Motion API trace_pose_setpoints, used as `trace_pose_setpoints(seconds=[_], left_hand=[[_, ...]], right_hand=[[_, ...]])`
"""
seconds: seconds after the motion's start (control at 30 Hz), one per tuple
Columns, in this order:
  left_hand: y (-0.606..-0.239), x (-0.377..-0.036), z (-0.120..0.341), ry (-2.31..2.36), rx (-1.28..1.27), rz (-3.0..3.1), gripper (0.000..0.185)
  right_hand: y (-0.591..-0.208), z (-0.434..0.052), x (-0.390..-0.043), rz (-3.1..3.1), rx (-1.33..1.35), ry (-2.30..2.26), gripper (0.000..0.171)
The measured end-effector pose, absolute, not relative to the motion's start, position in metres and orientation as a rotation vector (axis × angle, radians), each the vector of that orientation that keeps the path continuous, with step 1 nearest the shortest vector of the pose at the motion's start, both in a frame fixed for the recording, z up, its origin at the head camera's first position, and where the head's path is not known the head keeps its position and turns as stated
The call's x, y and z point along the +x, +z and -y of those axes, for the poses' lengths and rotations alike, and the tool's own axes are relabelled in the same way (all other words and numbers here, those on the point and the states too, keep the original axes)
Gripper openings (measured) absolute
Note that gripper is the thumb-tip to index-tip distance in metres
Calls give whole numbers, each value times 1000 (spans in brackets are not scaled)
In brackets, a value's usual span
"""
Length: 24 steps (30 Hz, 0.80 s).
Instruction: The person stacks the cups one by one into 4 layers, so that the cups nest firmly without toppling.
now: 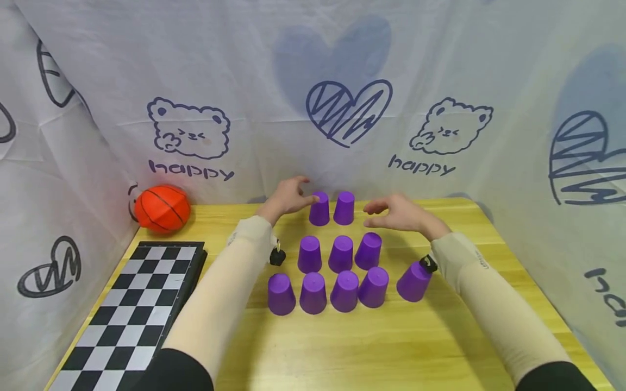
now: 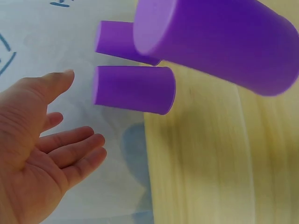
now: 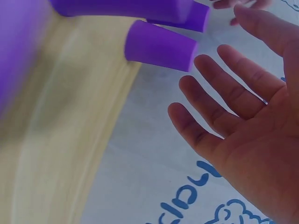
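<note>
Purple cups stand upside down on the wooden table in rows. At the back is a pair, a left cup [image 1: 319, 210] and a right cup [image 1: 344, 209], with a small gap between them. My left hand [image 1: 288, 198] hovers beside the left one, its thumb tip overlapping that cup in the head view; the left wrist view shows the thumb apart from the nearest cup [image 2: 133, 89]. To the right of the pair is my right hand [image 1: 398, 214], palm inward and fingers loosely extended, apart from the near cup [image 3: 161, 46]. Neither hand holds anything.
In front of the pair are three cups in a middle row [image 1: 341, 255], several in a front row [image 1: 344, 293], and a lone cup [image 1: 413, 282] under the right wrist. A checkered board [image 1: 132, 304] and an orange ball [image 1: 162, 208] lie left. A printed curtain [image 1: 274, 146] hangs behind.
</note>
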<state>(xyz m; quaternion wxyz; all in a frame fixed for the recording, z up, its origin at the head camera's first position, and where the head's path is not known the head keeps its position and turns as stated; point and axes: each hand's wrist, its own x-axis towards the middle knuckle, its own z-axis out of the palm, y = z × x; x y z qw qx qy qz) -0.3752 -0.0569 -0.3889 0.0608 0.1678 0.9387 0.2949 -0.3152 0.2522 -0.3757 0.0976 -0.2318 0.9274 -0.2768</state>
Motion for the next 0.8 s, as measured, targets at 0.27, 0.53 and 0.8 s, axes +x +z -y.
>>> trace_pose_setpoints(seconds=[0.27,0.53,0.8], left_hand=[[-384,-359,76,911,620,-2861,66],[-380,-343,84,939,709,-2840,60],[-372,-315,83,920,907,-2720,56]], right_hand=[[-388,-261,-298,-2737,-685,-832,54],[-386,-257,-296,-2694,-729,-750,55],[-385,-256,-295,-2646,-766,-660,58]])
